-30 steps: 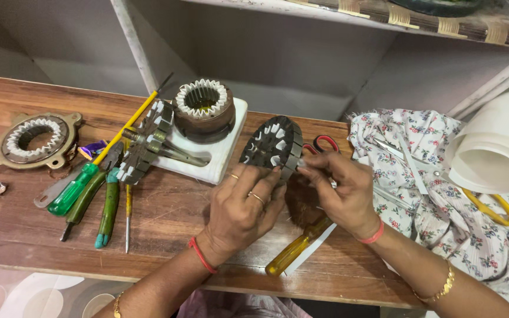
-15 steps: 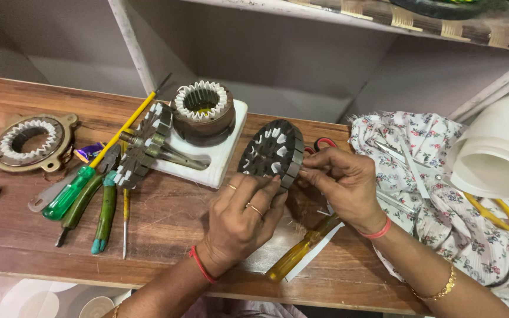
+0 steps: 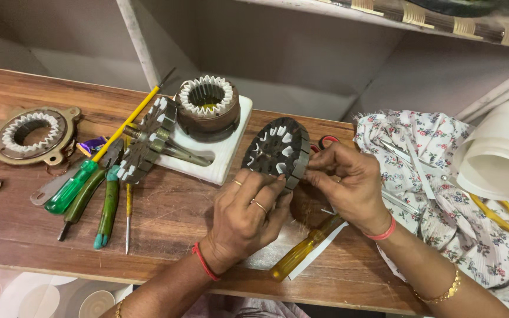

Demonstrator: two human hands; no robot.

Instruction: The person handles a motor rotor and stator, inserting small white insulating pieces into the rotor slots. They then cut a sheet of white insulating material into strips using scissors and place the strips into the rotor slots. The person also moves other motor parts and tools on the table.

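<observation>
**Holding the slotted core on edge while white liners go in**

Gripping the dark stator core (image 3: 278, 152) from below, the left hand (image 3: 245, 215) has its fingers curled tight on the lower rim, keeping the disc tilted up on edge just above the wooden surface (image 3: 166, 218). The right hand (image 3: 349, 185) is pinched narrow at the core's right edge, fingertips closed on what looks like a small white slot liner; the piece itself is too small to make out clearly.

Several slots already show white inserts, others look dark and bare. To do this well, I'd say the left hand wants to stay steady and turn the core slot by slot, so each open slot faces the working fingers. The liner should go in straight, seated evenly, without creasing.

Nearby, a second core with white liners (image 3: 207, 103) sits on a white block (image 3: 222, 162), and a ring-shaped housing (image 3: 29, 132) lies far left. Green-handled tools (image 3: 86, 188) lie left of the hands, a yellow-handled screwdriver (image 3: 304, 253) just under the right wrist. A flowered cloth (image 3: 443, 194) and a roll of white sheet (image 3: 502, 153) sit to the right.
</observation>
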